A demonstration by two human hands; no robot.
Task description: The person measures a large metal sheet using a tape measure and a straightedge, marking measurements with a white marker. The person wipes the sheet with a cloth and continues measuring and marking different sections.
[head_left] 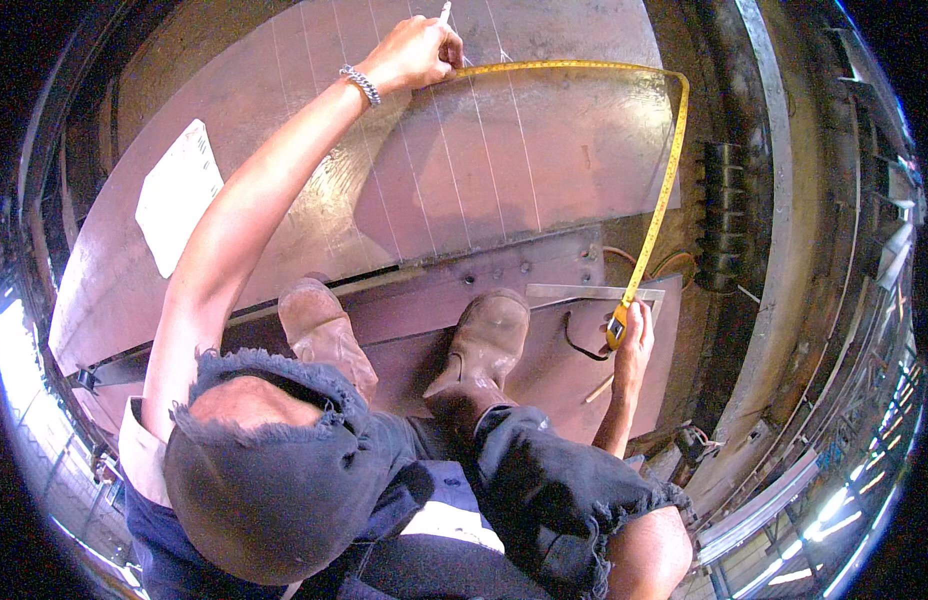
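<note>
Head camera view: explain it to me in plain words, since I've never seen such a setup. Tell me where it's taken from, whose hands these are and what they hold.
There is no machine arm here: a person works with bare hands. The one picture comes from a wide fisheye camera on their head, looking down, so straight edges bend. Their knees and boots show below. The left hand holds a slim white stick upright, at the end of a yellow tape blade. The blade crosses the metal plate, then bends toward the right hand, which holds the tape case. The plate bears thin pale lines and a white sheet.
</note>
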